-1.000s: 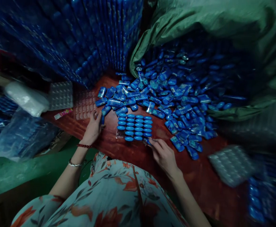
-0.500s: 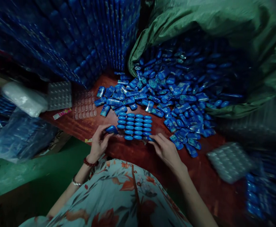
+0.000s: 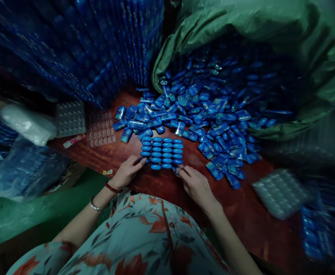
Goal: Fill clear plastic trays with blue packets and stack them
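a push from one side harder than the other could, i judge, knock the rows of glossy blue oval plastic pieces (image 3: 161,150) out of line, as they sit close-packed between the hands and just beyond them. the loose heap of shiny blue printed packets (image 3: 219,130), farther beyond the hands, might also slide into the far row if bumped. the hands are apart. the left hand (image 3: 128,171) is bent inward, fingertips close together, touching the rows' near-left corner; whether it grips a piece i cannot tell. the right hand (image 3: 197,187) is half curled, fingertips at the near-right corner over something dark blue, mostly hidden, so its hold is unclear too
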`<action>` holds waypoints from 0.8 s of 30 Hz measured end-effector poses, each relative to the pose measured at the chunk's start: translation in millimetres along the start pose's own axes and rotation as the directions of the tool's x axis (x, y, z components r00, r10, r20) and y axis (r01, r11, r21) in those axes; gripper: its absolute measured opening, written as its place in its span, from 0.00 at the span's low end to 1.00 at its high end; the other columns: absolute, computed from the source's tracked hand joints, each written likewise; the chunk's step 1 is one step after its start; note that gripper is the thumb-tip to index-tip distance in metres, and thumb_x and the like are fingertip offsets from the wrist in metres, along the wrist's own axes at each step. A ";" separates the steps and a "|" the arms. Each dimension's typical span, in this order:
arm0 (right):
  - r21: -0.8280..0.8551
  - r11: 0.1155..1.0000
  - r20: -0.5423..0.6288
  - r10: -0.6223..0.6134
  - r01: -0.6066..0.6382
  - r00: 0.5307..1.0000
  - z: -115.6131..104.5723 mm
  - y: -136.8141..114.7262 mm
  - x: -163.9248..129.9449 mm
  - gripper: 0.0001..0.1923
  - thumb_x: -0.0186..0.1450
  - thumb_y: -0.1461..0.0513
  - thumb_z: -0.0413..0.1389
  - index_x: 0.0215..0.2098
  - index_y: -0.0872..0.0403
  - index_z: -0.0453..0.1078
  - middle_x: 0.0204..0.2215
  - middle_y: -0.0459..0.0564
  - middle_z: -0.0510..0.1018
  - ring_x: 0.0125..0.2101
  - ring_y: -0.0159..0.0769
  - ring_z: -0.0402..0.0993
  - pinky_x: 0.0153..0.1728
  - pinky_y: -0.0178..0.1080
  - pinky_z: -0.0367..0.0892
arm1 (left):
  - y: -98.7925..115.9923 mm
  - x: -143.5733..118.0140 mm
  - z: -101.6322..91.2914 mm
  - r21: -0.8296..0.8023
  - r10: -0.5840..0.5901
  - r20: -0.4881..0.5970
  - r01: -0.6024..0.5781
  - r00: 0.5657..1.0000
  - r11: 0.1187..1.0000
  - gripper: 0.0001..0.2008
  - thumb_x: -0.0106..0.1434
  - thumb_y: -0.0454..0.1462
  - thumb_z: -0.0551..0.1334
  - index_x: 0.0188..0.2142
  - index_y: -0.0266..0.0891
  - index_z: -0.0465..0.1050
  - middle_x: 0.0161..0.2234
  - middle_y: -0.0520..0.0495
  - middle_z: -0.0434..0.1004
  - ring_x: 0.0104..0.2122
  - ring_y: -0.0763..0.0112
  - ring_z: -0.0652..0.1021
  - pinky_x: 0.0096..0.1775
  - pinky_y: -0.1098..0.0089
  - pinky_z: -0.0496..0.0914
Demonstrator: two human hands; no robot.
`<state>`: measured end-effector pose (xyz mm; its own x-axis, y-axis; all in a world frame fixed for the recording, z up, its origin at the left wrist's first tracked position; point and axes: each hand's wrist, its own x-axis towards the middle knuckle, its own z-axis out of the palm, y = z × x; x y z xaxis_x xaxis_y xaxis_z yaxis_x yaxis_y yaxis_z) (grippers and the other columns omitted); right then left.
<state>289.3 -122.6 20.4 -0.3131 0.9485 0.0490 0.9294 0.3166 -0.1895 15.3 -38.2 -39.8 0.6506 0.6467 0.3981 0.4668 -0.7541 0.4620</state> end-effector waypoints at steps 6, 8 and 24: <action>0.009 0.999 0.219 -0.035 0.034 0.975 -17.1 -3.4 16.9 0.12 0.62 0.71 0.48 0.38 0.53 0.69 0.34 0.49 0.72 0.33 0.33 0.70 0.32 0.34 0.63 | -0.3 9.1 0.9 -0.020 -0.012 0.020 0.012 1.000 1.000 0.15 0.67 0.33 0.49 0.52 0.40 0.64 0.40 0.45 0.70 0.37 0.72 0.72 0.37 0.72 0.71; -0.002 1.000 0.232 -0.019 0.020 0.972 -14.7 -5.7 17.6 0.11 0.63 0.71 0.49 0.38 0.53 0.69 0.35 0.50 0.72 0.33 0.33 0.70 0.31 0.33 0.63 | -2.3 12.5 2.1 -0.036 0.014 0.040 -0.012 0.999 0.999 0.14 0.67 0.33 0.50 0.51 0.39 0.66 0.40 0.44 0.71 0.37 0.71 0.72 0.38 0.71 0.71; -0.075 0.992 -0.259 0.077 -0.100 0.963 22.6 -13.7 -7.7 0.13 0.67 0.66 0.46 0.45 0.54 0.70 0.35 0.53 0.74 0.34 0.36 0.66 0.31 0.37 0.60 | -2.5 29.4 -12.2 0.111 0.100 0.078 -0.109 0.992 0.988 0.17 0.67 0.31 0.47 0.54 0.38 0.61 0.42 0.41 0.72 0.41 0.68 0.74 0.40 0.69 0.72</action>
<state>274.5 -134.5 0.6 -0.1791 0.9411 0.2868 0.9680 0.2206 -0.1194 26.0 -16.0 -19.6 0.7391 0.5568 0.3791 0.4570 -0.8279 0.3251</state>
